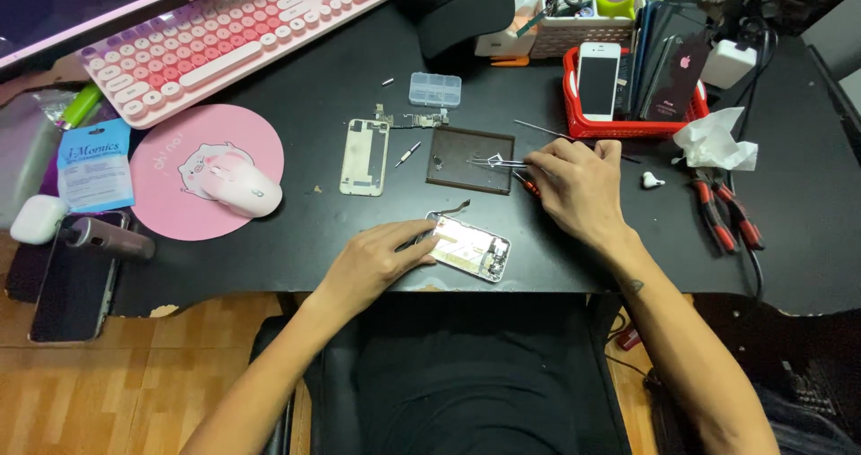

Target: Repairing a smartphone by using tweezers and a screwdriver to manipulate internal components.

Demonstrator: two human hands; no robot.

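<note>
Two hands at work on the black bench (314, 96); left hand (381, 258) pressed flat on the opened phone body (471, 247) near the front edge, pinning it; right hand (574, 182) pinching tweezers (496, 161) over the brown tray (469, 159); best kept low, steady, grip light.

The left hand (381, 256) covers the near end of the opened phone body (466, 247), so that part is not visible. The right hand (574, 182) hides the back end of the tweezers (498, 161); how the fingers grip them cannot be seen. The small parts on the dark tray (466, 164) are too tiny to identify. The pink keyboard (233, 25) and the black cap (457, 2) are cut by the top edge.
</note>
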